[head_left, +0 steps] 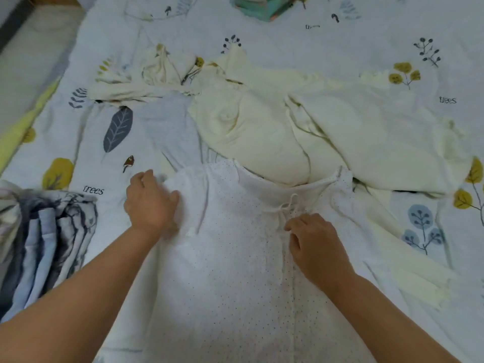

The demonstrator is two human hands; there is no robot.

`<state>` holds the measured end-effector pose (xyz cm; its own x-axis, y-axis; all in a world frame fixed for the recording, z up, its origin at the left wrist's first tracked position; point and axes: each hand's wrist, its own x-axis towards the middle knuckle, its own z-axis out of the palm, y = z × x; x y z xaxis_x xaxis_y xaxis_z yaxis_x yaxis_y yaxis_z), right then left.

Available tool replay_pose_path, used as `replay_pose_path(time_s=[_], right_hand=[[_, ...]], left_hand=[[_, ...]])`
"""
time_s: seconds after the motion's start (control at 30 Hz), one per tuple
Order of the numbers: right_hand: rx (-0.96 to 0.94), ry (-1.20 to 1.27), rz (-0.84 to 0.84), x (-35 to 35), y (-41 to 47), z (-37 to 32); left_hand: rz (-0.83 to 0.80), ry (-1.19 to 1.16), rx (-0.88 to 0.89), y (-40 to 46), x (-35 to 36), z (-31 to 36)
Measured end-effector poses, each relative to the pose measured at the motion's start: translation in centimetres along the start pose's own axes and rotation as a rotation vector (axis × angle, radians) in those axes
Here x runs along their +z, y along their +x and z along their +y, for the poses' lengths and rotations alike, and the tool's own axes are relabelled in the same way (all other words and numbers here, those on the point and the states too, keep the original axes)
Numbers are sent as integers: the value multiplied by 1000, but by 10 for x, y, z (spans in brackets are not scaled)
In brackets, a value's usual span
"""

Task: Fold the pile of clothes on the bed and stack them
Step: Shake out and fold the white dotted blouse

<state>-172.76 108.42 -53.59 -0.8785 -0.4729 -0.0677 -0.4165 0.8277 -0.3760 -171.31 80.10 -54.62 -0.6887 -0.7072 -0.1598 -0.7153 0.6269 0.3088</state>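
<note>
A white dotted garment (230, 258) with a tie bow at its neckline lies spread flat on the bed in front of me. My left hand (149, 203) grips its left shoulder edge, fingers curled over the fabric. My right hand (314, 244) rests on the garment's front just below the bow, fingers bent down onto the placket; whether it pinches the cloth is unclear. Behind it lies a loose pile of cream clothes (275, 121), with a crumpled cream piece (167, 69) further left. A folded blue-grey patterned stack (44, 239) sits at my left.
The bed sheet (366, 40) is white with tree and leaf prints. A teal patterned bundle (264, 6) lies at the far edge. The bed's left edge with a yellow trim (23, 121) borders a pale floor.
</note>
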Motion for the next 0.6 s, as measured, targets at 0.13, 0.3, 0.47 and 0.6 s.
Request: replay_pose_path(time_s=[0.13, 0.3, 0.47, 0.6], right_hand=[[-25, -16, -108, 8, 7, -6], [49, 28, -84, 9, 6, -5], [117, 56, -90, 5, 4, 0], [156, 43, -102, 2, 2, 9]], left_hand=[[-146, -56, 10, 15, -7, -11], [222, 112, 448, -17, -13, 15], [223, 75, 738, -49, 5, 40], [78, 180, 300, -32, 14, 31]])
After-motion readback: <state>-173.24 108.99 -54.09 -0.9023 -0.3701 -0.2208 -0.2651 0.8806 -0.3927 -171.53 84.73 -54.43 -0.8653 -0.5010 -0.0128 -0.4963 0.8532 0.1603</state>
